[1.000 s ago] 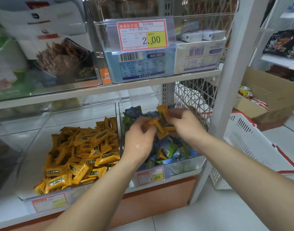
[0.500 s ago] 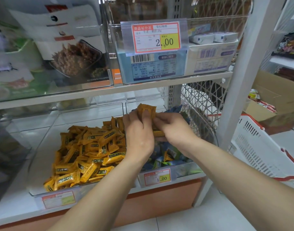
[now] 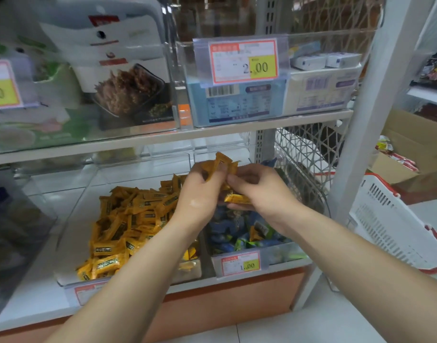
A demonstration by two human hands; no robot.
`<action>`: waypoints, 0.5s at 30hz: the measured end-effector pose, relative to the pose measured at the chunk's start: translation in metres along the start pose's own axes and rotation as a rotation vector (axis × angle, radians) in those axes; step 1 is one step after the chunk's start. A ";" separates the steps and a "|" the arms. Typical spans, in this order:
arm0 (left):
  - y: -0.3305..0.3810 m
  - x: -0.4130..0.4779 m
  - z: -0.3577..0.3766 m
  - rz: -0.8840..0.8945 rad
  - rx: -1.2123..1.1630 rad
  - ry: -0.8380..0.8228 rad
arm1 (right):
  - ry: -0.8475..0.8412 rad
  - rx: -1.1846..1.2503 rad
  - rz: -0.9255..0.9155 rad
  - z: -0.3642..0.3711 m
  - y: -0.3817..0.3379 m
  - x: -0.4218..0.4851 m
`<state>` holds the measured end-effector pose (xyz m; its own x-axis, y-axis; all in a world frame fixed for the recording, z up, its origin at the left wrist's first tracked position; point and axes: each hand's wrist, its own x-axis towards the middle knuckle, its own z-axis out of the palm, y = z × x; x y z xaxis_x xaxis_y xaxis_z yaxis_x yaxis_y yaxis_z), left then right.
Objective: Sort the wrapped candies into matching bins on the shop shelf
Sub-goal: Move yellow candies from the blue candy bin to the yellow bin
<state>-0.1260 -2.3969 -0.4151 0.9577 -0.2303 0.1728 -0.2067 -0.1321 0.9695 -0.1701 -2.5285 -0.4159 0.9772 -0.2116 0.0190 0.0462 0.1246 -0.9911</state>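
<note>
Curled fingers of the left hand [image 3: 200, 191] hold a fistful of orange candies [image 3: 221, 164], their wrapper ends sticking up above the knuckles, while the right hand [image 3: 260, 191], touching the left, pinches a single orange candy [image 3: 237, 199] between thumb and fingertips. Both hands hover over the divide between the two clear bins on the lower shelf, a little more over the right-hand one. Sweeping from the left: the left bin [image 3: 72, 216] carries an orange pile [image 3: 128, 219] that looks uniform, with no blue or green wrapper visible in it, so that side seems well sorted. The right bin [image 3: 286, 253], behind its 1.00 price tag [image 3: 241, 264], holds blue and green candies [image 3: 227, 231], and at least one stray orange wrapper [image 3: 255, 233] lies among them near the right wrist; whether more are buried underneath cannot be told. Further right a white basket [image 3: 390, 224] stands on the floor, its contents out of sight. My reading is that the job is well advanced but not finished: the gathered orange sweets are not yet dropped onto their matching heap, the visible stray is left to pick out, and the blue and green ones share one bin, which may or may not be intended.
</note>
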 end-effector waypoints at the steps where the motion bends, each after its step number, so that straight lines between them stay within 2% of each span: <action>1: 0.002 0.000 -0.003 -0.030 0.001 0.011 | 0.017 0.012 0.003 0.004 0.001 0.000; 6: 0.002 0.000 -0.033 0.009 0.057 0.050 | -0.015 0.017 -0.031 0.030 0.001 0.003; 10: -0.007 0.008 -0.071 0.018 0.176 0.172 | -0.066 -0.030 -0.017 0.057 0.001 0.014; 15: -0.033 0.016 -0.134 0.030 0.560 0.247 | -0.102 -0.470 -0.213 0.092 0.009 0.022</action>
<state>-0.0774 -2.2672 -0.4213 0.9541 -0.0206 0.2987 -0.2441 -0.6311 0.7363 -0.1290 -2.4425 -0.4117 0.9726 -0.0862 0.2161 0.1712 -0.3640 -0.9155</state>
